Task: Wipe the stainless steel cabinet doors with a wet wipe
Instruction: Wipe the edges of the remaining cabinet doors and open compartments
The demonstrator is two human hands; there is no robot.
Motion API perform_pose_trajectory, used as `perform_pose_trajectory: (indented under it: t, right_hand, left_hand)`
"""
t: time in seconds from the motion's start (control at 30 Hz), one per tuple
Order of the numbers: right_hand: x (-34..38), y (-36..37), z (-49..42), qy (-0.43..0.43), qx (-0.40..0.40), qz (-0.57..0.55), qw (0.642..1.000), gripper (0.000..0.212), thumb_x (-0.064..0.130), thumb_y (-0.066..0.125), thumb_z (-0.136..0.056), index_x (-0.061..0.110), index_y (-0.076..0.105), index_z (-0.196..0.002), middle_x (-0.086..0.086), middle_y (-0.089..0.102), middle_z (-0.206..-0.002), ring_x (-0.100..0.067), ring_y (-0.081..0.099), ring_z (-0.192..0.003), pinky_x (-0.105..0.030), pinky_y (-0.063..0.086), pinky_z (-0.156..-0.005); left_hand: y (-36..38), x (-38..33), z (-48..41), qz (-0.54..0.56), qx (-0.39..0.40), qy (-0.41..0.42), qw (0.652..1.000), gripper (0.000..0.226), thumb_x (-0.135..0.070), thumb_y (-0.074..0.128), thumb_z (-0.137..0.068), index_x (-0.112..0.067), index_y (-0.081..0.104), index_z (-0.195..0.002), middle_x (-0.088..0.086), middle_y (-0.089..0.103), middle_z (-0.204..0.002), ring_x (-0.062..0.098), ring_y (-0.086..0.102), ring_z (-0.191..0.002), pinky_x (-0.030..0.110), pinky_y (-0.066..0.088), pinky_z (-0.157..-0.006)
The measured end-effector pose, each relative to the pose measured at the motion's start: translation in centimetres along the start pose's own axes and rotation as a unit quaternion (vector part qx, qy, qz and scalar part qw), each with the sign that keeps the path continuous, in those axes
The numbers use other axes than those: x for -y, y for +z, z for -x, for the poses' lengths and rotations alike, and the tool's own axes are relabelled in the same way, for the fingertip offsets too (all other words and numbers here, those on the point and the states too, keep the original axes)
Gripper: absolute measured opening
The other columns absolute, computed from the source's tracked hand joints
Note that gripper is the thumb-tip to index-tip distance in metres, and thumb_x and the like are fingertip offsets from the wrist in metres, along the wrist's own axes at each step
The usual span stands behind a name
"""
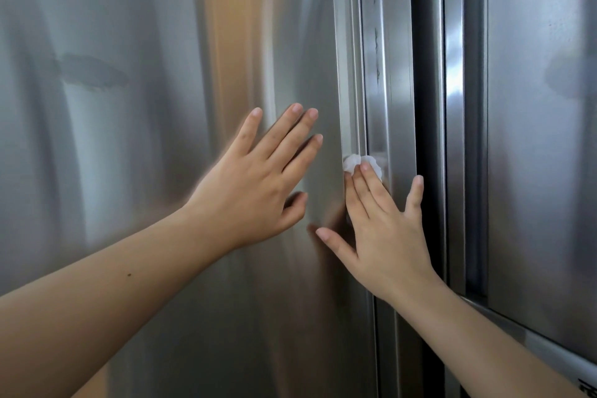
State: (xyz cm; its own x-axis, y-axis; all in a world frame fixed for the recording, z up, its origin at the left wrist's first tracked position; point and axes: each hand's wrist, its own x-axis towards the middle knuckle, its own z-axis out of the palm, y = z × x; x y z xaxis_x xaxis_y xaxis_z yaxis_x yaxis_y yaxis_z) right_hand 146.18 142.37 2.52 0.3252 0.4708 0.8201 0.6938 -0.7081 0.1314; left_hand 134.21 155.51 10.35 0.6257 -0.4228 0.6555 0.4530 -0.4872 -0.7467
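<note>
Up close, the right hand (384, 229) presses a white wet wipe (361, 162) under straight, spread fingers against the left cabinet door (145, 42) at its right edge. Beside it, the left hand (255, 178) rests flat on that door, fingers spread.

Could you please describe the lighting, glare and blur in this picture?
Head view: soft, even light; the left door shows smeared reflections and a warm orange streak; bright glare runs down the edge of the right door; the left hand is slightly blurred, the right hand and wipe sharper.
</note>
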Motion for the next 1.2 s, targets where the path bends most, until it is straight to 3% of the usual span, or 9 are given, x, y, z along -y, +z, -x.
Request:
perform_pose_trajectory:
  t: [0.13, 0.3, 0.43, 0.67, 1.2]
  right_hand:
    - [0.2, 0.1, 0.8, -0.004, -0.006, -0.021, 1.0, 0.076, 0.058, 0.017, -0.091, 0.003, 0.043, -0.137, -0.012, 0.04, -0.144, -0.021, 0.031, -0.137, -0.059, 0.001, -0.105]
    - [0.7, 0.0, 0.2, 0.017, -0.057, -0.101, 0.993, 0.072, 0.056, 0.015, -0.092, 0.008, 0.023, -0.146, -0.008, 0.023, -0.152, -0.022, 0.017, -0.141, -0.053, -0.007, -0.106]
    - [0.2, 0.0, -0.4, -0.013, -0.086, -0.092, 0.992, 0.069, 0.055, 0.02, -0.092, 0.01, 0.019, -0.146, -0.008, 0.024, -0.151, -0.025, 0.023, -0.14, -0.058, -0.003, -0.104]
    - [-0.2, 0.9, 1.2, -0.046, -0.046, -0.05, 0.997, 0.073, 0.059, 0.024, -0.089, 0.012, 0.024, -0.145, -0.01, 0.037, -0.146, -0.026, 0.033, -0.136, -0.063, -0.001, -0.102]
    - [-0.3, 1.6, 3.8, -0.058, 0.017, -0.022, 0.998, 0.08, 0.065, 0.021, -0.088, 0.009, 0.029, -0.144, -0.011, 0.04, -0.144, -0.025, 0.039, -0.133, -0.066, -0.001, -0.1]
  left_hand:
    - [-0.1, 0.1, 0.0, 0.003, 0.004, -0.001, 1.0, 0.065, -0.041, 0.033, -0.087, -0.004, 0.039, -0.14, 0.019, 0.026, -0.15, 0.033, 0.022, -0.139, 0.054, 0.02, -0.109]
    - [-0.1, 0.0, 0.0, 0.008, 0.002, -0.001, 1.0, 0.065, -0.041, 0.033, -0.087, -0.004, 0.04, -0.14, 0.019, 0.026, -0.15, 0.033, 0.022, -0.14, 0.054, 0.021, -0.109]
    - [-0.1, 0.0, 0.0, 0.01, 0.002, -0.001, 1.0, 0.065, -0.041, 0.031, -0.088, -0.004, 0.039, -0.14, 0.019, 0.025, -0.15, 0.033, 0.021, -0.14, 0.054, 0.019, -0.109]
    - [0.0, -0.1, 0.0, 0.01, 0.001, -0.002, 1.0, 0.064, -0.041, 0.032, -0.087, -0.004, 0.04, -0.14, 0.02, 0.026, -0.15, 0.033, 0.022, -0.14, 0.054, 0.02, -0.109]
    - [-0.2, 0.0, 0.0, 0.005, 0.019, 0.001, 1.0, 0.066, -0.042, 0.032, -0.088, -0.003, 0.036, -0.141, 0.02, 0.023, -0.151, 0.034, 0.019, -0.14, 0.055, 0.018, -0.109]
